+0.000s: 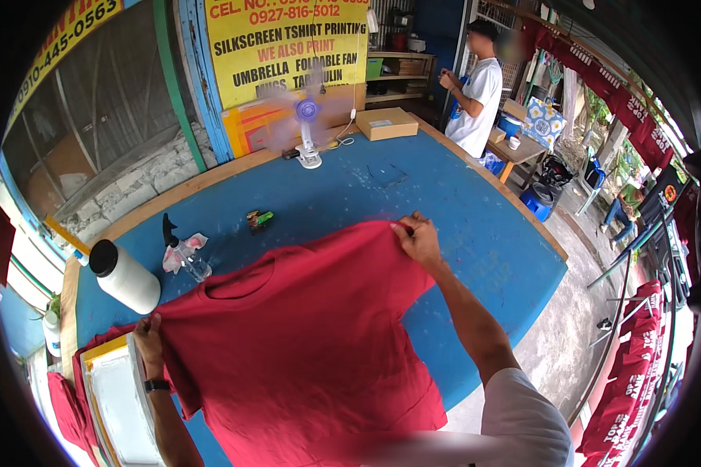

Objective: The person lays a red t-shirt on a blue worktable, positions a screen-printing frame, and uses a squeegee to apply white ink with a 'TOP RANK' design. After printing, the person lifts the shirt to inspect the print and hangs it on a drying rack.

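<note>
Spreading wide, the deep-red T-shirt (304,335) looks lightly creased.

A large table (483,210) is finished in blue, and its far edge is trimmed by a wooden strip (160,192). Beyond that edge, toward the left, a wall of rough pale blocks (136,187) is seen, above which a dark window (78,117) is set. A green post (177,86) and a worn blue post (206,86) are placed beside it. A yellow signboard (288,62) is mounted behind the middle of the edge. Beyond the far right corner, wooden shelves (393,97) are noted. A small wooden table (528,152) is positioned past the right edge, on a grey concrete floor (549,342). Daylight is admitted from the open right side.
</note>
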A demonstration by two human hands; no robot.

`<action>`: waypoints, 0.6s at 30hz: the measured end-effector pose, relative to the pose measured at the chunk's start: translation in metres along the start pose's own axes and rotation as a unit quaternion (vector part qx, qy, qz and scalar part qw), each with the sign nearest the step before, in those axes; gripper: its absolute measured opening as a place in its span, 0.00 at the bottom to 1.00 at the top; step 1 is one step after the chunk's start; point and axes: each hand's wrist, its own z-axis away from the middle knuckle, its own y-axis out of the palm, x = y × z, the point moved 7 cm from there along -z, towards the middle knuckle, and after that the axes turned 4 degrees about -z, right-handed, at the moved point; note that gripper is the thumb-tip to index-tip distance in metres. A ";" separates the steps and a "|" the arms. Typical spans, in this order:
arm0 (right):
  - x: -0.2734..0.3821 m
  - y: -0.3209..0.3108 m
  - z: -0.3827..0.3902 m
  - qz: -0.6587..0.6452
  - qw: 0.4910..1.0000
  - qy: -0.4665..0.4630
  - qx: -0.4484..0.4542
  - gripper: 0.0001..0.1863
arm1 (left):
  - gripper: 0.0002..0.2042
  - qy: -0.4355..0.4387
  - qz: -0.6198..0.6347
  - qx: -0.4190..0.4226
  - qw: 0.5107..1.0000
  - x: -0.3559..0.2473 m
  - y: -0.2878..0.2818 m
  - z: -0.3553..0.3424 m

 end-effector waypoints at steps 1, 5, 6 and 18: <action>-0.017 0.032 0.003 0.050 0.998 -0.014 0.024 0.11 | 0.19 -0.016 -0.042 0.023 0.999 0.025 0.028 -0.004; -0.075 0.127 0.024 0.135 0.985 0.019 0.106 0.13 | 0.15 0.036 -0.189 -0.001 0.981 0.079 0.090 0.015; -0.080 0.134 0.024 0.117 0.990 0.007 0.076 0.14 | 0.15 0.029 -0.216 0.003 0.976 0.086 0.106 0.019; -0.080 0.139 0.024 0.123 0.984 0.086 0.095 0.16 | 0.24 0.037 -0.262 -0.026 0.964 0.089 0.109 0.031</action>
